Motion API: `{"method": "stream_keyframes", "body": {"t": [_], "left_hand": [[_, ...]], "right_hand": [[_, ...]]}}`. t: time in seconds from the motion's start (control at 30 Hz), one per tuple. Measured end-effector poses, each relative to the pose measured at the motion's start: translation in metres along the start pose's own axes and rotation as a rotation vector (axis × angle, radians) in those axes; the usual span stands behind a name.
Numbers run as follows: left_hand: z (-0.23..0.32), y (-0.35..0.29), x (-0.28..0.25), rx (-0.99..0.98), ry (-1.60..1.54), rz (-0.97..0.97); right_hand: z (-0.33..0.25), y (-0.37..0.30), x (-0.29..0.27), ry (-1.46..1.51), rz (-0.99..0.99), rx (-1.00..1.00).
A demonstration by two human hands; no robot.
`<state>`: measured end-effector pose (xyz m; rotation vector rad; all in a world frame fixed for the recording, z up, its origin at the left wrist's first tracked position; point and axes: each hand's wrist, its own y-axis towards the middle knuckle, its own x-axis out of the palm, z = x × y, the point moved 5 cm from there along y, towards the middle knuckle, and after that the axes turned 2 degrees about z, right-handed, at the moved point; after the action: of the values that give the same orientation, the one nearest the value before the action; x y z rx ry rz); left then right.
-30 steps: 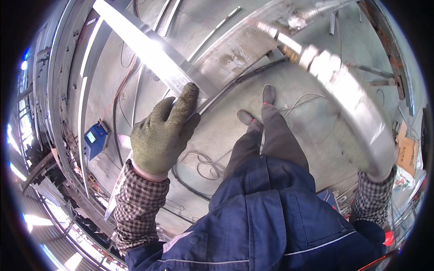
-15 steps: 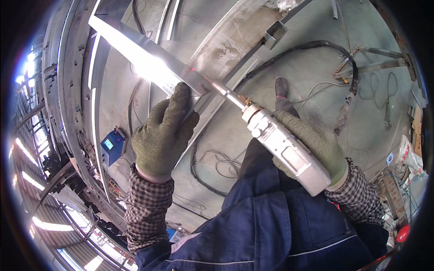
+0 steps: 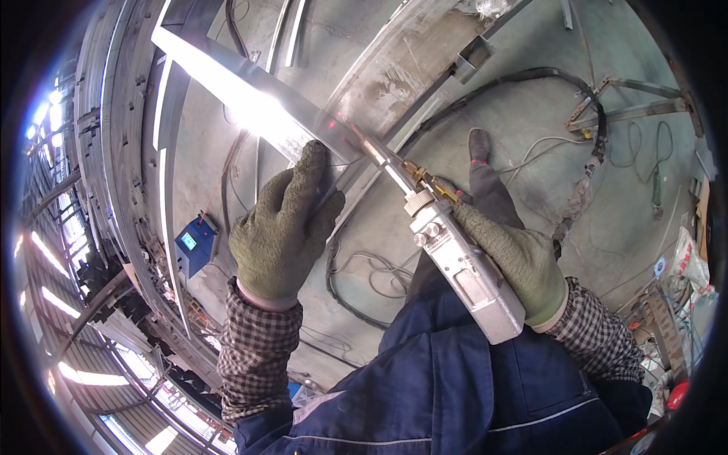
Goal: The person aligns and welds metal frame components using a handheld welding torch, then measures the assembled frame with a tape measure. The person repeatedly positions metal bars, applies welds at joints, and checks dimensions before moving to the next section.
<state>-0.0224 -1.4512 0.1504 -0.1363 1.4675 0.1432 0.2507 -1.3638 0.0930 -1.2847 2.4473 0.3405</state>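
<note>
My left hand [image 3: 280,227], in a green work glove, grips the near end of a long shiny sheet-metal profile [image 3: 220,80], one finger along its top and the thumb apart at its side. My right hand [image 3: 523,265], gloved alike, is wrapped round a silver handheld laser welding gun [image 3: 466,269]. Its copper-coloured nozzle [image 3: 368,144] points at the profile's end, a little to the right of my left fingers. A small red light spot [image 3: 331,123] shows on the metal near the nozzle. Some right-hand fingers are hidden behind the gun's body.
A wide worn metal beam [image 3: 390,83] runs beyond the profile, with a short square tube [image 3: 473,57] at its edge. A thick black hose [image 3: 531,73] loops over the floor. A blue box with a screen [image 3: 196,246] stands left; a rusty metal frame [image 3: 637,106] lies far right.
The gun's rear end has swung left and toward my body with my right hand, showing more of a brass fitting. My left hand keeps its hold on the profile. The view has shifted slightly.
</note>
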Motion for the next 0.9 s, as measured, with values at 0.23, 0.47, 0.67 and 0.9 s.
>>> {"method": "stream_keyframes", "body": {"t": [0.23,0.47,0.67,0.9], "left_hand": [[-0.001,0.0,0.0,-0.017,-0.02,-0.021],[0.004,0.003,-0.005,-0.048,-0.079,-0.034],[0.004,0.003,-0.006,-0.034,-0.063,-0.054],[0.001,0.003,-0.004,-0.041,-0.054,-0.021]], "right_hand": [[0.009,0.002,-0.007,0.073,0.025,-0.005],[0.01,0.0,-0.005,0.042,-0.067,-0.017],[0.009,0.002,-0.006,0.052,-0.099,-0.028],[0.0,0.013,-0.053,0.008,-0.028,-0.002]]}}
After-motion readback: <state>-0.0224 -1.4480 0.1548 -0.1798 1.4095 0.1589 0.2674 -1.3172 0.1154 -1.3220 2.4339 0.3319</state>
